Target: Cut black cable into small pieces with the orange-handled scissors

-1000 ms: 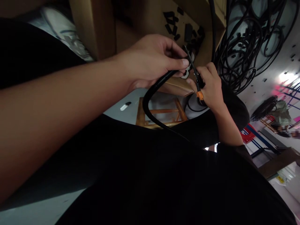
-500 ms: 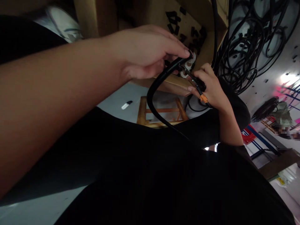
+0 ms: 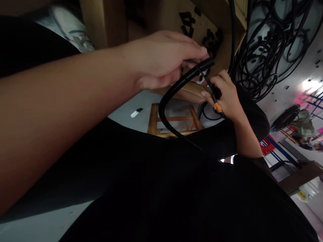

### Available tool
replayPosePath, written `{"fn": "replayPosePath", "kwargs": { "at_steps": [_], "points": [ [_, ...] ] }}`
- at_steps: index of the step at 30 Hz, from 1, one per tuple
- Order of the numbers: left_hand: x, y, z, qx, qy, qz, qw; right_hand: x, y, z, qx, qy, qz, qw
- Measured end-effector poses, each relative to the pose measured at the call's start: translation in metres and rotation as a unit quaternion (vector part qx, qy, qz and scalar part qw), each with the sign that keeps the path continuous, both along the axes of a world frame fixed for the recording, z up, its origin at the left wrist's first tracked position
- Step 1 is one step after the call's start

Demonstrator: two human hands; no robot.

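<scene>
My left hand (image 3: 165, 55) is closed around the upper part of a black corrugated tube (image 3: 176, 85), with its thumb and fingers near the tube's end. From there the tube curves down toward my lap. In my right hand (image 3: 228, 95) is a hand tool, like scissors or pliers (image 3: 211, 90), with dark handles and an orange band (image 3: 218, 107). Its narrow front reaches up to the tube, a little below the tube's end. A bit of pale metal shows behind the tube; its shape is mostly hidden.
Under my hands stands an open cardboard box (image 3: 191, 92) holding several small black pieces (image 3: 187, 21). Tangled black cables (image 3: 267, 53) lie on the floor at right. A wooden stool (image 3: 152, 119) and a small black-and-white object (image 3: 136, 112) are below the box.
The tube's end has shifted slightly right and now shows past my left fingertips. The pale metal piece, plainly visible before, is mostly hidden. My right hand has barely moved.
</scene>
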State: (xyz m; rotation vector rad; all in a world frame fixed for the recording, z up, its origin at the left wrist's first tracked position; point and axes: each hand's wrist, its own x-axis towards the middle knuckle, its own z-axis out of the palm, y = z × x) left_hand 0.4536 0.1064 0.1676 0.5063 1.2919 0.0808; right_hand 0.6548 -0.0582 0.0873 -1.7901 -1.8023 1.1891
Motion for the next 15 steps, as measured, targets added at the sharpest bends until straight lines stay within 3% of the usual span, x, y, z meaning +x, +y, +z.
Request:
{"fn": "replayPosePath", "kwargs": {
  "at_steps": [2, 6, 12, 15],
  "points": [
    [-0.002, -0.001, -0.007, 0.031, 0.016, 0.001, 0.999, 0.002, 0.0, -0.001, 0.016, -0.009, -0.036, 0.999],
    [-0.005, -0.009, -0.011, 0.056, 0.001, -0.096, 0.994, 0.008, 0.002, 0.0, 0.002, -0.031, -0.045, 0.998],
    [-0.014, -0.019, -0.015, 0.251, -0.064, -0.232, 0.938, 0.013, 0.005, 0.003, 0.037, -0.046, -0.026, 0.998],
    [-0.021, -0.017, -0.022, 0.212, -0.129, -0.311, 0.917, 0.016, 0.004, 0.0, 0.099, -0.031, -0.001, 0.995]
  ]
}}
